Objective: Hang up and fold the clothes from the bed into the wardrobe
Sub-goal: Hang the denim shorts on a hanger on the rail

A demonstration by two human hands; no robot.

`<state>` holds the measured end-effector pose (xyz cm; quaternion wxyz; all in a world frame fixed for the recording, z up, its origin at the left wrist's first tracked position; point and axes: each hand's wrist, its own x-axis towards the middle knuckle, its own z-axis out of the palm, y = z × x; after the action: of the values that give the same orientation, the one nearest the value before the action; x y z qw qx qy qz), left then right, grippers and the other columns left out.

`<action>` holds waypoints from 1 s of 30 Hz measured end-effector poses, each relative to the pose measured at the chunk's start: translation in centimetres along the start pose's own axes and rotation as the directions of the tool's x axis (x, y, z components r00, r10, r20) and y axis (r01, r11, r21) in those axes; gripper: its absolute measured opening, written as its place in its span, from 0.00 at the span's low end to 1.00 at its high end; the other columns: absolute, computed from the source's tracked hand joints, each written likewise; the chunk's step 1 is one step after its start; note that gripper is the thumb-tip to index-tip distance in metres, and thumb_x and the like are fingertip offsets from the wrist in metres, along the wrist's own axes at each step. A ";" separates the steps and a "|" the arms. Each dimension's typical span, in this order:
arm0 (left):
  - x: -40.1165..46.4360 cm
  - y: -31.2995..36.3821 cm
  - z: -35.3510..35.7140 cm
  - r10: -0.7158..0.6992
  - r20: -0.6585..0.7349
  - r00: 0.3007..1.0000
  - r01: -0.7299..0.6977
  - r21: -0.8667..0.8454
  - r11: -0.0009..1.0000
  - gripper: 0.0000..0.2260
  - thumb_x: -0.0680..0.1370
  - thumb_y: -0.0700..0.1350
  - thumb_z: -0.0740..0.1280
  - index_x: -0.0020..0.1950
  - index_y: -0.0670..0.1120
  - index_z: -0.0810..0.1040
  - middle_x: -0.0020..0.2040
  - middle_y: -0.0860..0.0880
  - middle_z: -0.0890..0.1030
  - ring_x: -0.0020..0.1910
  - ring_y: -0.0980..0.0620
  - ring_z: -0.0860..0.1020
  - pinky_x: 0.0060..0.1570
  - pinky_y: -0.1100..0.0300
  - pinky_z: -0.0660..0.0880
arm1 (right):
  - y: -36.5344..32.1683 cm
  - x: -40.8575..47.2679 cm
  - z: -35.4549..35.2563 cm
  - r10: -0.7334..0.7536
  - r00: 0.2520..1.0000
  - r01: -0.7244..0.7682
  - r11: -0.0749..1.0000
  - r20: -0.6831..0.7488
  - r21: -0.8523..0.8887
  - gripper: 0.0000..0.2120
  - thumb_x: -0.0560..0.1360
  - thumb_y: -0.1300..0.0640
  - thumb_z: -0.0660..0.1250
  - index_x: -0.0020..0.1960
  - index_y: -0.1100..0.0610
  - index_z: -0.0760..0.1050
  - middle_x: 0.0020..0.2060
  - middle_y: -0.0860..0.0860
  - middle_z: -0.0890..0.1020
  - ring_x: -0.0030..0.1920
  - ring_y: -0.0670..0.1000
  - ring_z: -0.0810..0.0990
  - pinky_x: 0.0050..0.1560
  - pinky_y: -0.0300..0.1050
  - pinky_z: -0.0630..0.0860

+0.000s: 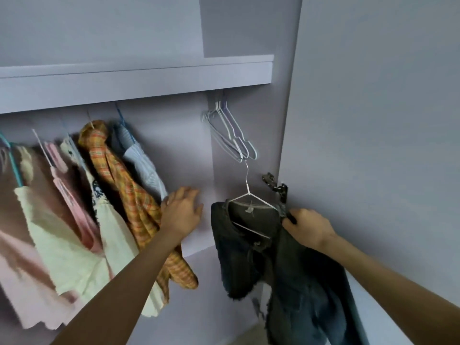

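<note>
Nearest the camera, two bare forearms reach into the lilac wardrobe [249, 155]. On the right, the right hand [308, 227] pinches the shoulder of a dark denim garment [251, 247], fingers curled round the fabric where it meets the arm of a white wire hanger [251, 197]; the garment hangs below the hand, and its hook rises free, caught on nothing yet. Beside it, the left hand [183, 212] has its fingers spread wide, pressing against the orange plaid shirt [139, 202] and holding that shirt and its neighbours to the left. Further in hang a blue striped shirt [144, 165], a cream top [64, 247] and a pink garment [74, 205], crowded together. Beyond, three empty hangers [234, 135] dangle under the shelf [134, 78], right above the lifted hook. I judge the risk lies there: raised carelessly, the hook could snag those empty hangers instead of the rail, which is hidden under the shelf, or the heavy denim could slide off its thin wire shoulder.
</note>
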<state>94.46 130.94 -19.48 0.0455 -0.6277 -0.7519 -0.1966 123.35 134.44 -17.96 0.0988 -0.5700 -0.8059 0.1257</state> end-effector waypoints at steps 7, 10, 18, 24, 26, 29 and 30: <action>3.8 -4.0 -3.0 -0.113 0.043 0.993 0.105 0.163 0.981 0.24 0.78 0.47 0.61 0.74 0.51 0.59 0.74 0.47 0.56 0.73 0.44 0.52 0.70 0.43 0.56 | -6.7 4.9 0.6 -0.061 0.994 0.074 0.985 -0.087 0.158 0.06 0.77 0.53 0.57 0.44 0.54 0.65 0.42 0.57 0.77 0.46 0.60 0.77 0.42 0.46 0.70; 6.0 -5.4 -3.7 -0.139 0.102 0.985 0.107 0.266 0.958 0.26 0.79 0.51 0.58 0.75 0.52 0.53 0.77 0.49 0.47 0.75 0.43 0.43 0.71 0.40 0.52 | -10.1 8.3 0.9 -0.145 0.989 0.130 0.914 0.011 0.385 0.03 0.77 0.59 0.57 0.50 0.55 0.66 0.40 0.52 0.75 0.46 0.57 0.76 0.44 0.43 0.69; 8.8 -9.1 -0.7 -0.119 -0.083 0.989 0.136 0.232 0.963 0.24 0.80 0.53 0.54 0.76 0.50 0.55 0.78 0.48 0.44 0.76 0.47 0.42 0.71 0.39 0.46 | -16.6 16.9 5.0 -0.310 0.948 0.316 0.877 -0.075 0.361 0.12 0.76 0.65 0.54 0.58 0.64 0.68 0.39 0.57 0.74 0.40 0.57 0.74 0.37 0.44 0.67; 7.1 -11.5 0.3 -0.053 -0.227 0.972 0.090 0.153 0.984 0.24 0.80 0.49 0.57 0.74 0.44 0.60 0.77 0.44 0.52 0.76 0.48 0.50 0.71 0.46 0.52 | -23.4 21.9 5.4 -0.369 0.891 0.449 0.796 -0.264 0.406 0.13 0.75 0.66 0.52 0.57 0.63 0.67 0.39 0.56 0.75 0.41 0.58 0.75 0.37 0.45 0.68; 6.8 -11.9 0.2 -0.047 -0.206 0.977 0.075 0.130 0.989 0.24 0.80 0.48 0.57 0.75 0.43 0.60 0.77 0.45 0.52 0.76 0.48 0.51 0.71 0.49 0.54 | -25.7 23.3 5.1 -0.382 0.886 0.462 0.781 -0.263 0.419 0.13 0.75 0.64 0.53 0.59 0.62 0.67 0.46 0.60 0.78 0.46 0.60 0.76 0.41 0.46 0.70; 6.6 -12.4 -0.3 -0.059 -0.186 0.981 0.082 0.119 0.990 0.24 0.81 0.48 0.55 0.75 0.44 0.57 0.77 0.47 0.51 0.76 0.50 0.52 0.70 0.51 0.56 | -28.4 25.2 4.9 -0.367 0.909 0.418 0.797 -0.198 0.437 0.14 0.76 0.64 0.54 0.61 0.64 0.66 0.54 0.64 0.77 0.53 0.63 0.76 0.50 0.50 0.73; 6.6 -12.6 -0.4 -0.073 -0.176 0.982 0.097 0.132 0.986 0.24 0.81 0.48 0.55 0.76 0.44 0.56 0.77 0.48 0.51 0.76 0.51 0.52 0.70 0.51 0.55 | -28.9 25.6 5.1 -0.358 0.918 0.397 0.805 -0.171 0.441 0.15 0.76 0.65 0.54 0.62 0.64 0.65 0.55 0.64 0.76 0.55 0.63 0.75 0.52 0.51 0.73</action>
<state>80.93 135.23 -20.00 0.1450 -0.5710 -0.7834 -0.1980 87.53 148.96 -13.25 0.2882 -0.3619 -0.8441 0.2711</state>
